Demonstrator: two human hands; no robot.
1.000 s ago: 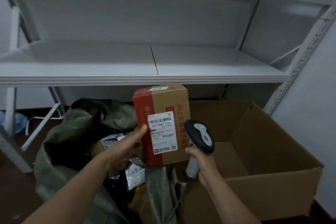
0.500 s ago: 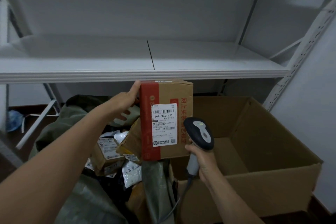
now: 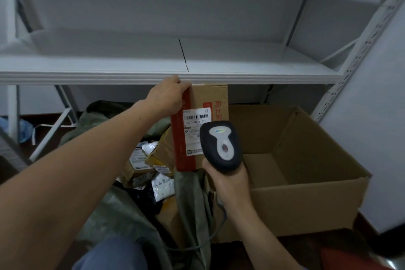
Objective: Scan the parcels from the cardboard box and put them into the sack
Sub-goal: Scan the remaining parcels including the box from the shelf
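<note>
Above the sack [image 3: 122, 215], parcel [image 3: 208, 103] in left hand [image 3: 168, 97], scanner [image 3: 221, 144] in right hand [image 3: 228, 184].

Bare forearms [image 3: 92, 160], blue denim trouser leg [image 3: 109, 255]

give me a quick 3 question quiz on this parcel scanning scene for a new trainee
1. True or false: the right hand holds the scanner.
2. Where does the left hand grip the parcel?
A) its top left corner
B) its bottom edge
C) its white label
3. Fill in: the other parcels lie in the green ____, left of the cardboard box.

Key
1. True
2. A
3. sack
</note>
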